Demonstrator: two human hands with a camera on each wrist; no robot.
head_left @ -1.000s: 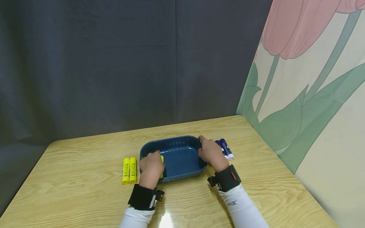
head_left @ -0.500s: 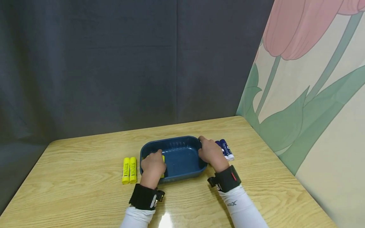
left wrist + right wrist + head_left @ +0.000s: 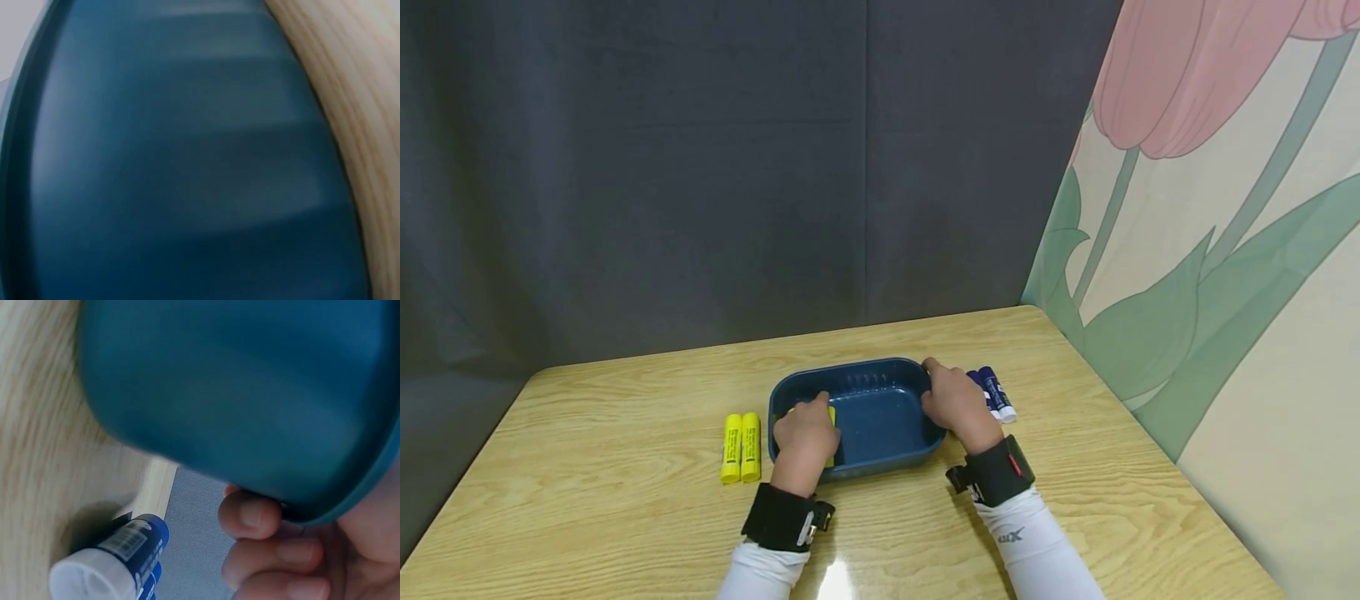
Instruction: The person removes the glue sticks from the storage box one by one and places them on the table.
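A dark blue tray (image 3: pixel 880 425) with rounded corners stands on the table. My left hand (image 3: pixel 806 435) reaches down into its left end, fingers bent over a yellow piece (image 3: pixel 832 414). Most of that piece is hidden under the hand, so its kind does not show. At the tray's right end, my right hand (image 3: pixel 958 404) grips the rim; the right wrist view has its curled fingers (image 3: pixel 253 515) under the rim's edge. Only the tray's outer wall (image 3: pixel 187 156) and some table fill the left wrist view.
Two yellow glue sticks (image 3: pixel 741 448) lie side by side left of the tray. Two blue sticks with white ends (image 3: pixel 996 393) lie close to the right hand. Behind the wooden table (image 3: pixel 625 417) hangs a dark curtain (image 3: pixel 700 167); a flower-painted wall is at right.
My left hand and the yellow piece have shifted slightly to the right inside the tray. The right hand stays on the rim, and the glue sticks lie as before.
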